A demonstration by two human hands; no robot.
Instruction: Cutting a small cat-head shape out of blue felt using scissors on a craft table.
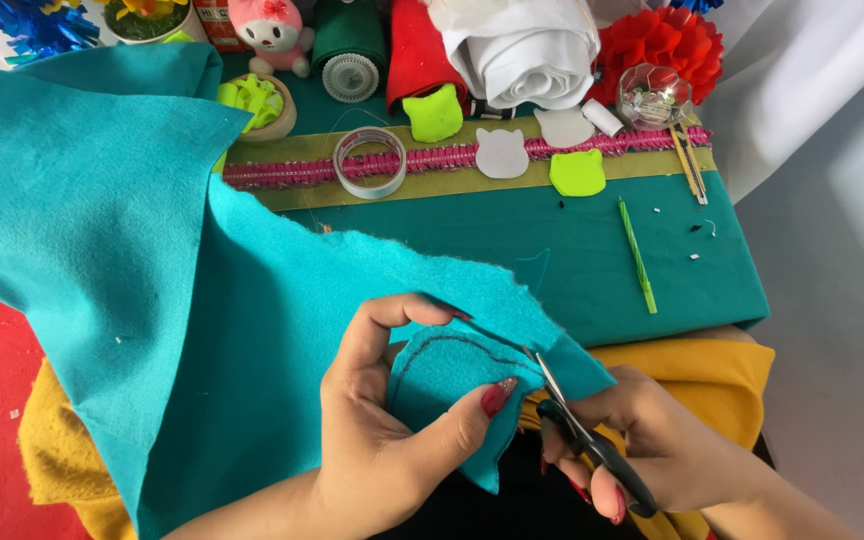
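Teal felt [252, 330] hides left hand [382, 430] fingers; scissors [577, 425] handles buried in right hand [667, 450].

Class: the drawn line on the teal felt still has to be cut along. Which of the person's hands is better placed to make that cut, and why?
The right hand: it holds the scissors, blades at the teal felt edge by the drawn line. The left hand only pinches the felt.

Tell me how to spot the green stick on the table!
Find the dark green table cover, then its right side below the pink trim band. The thin bright green stick lies there alone, running lengthwise toward the person; the pale wooden sticks nearby are tan and cross the trim.
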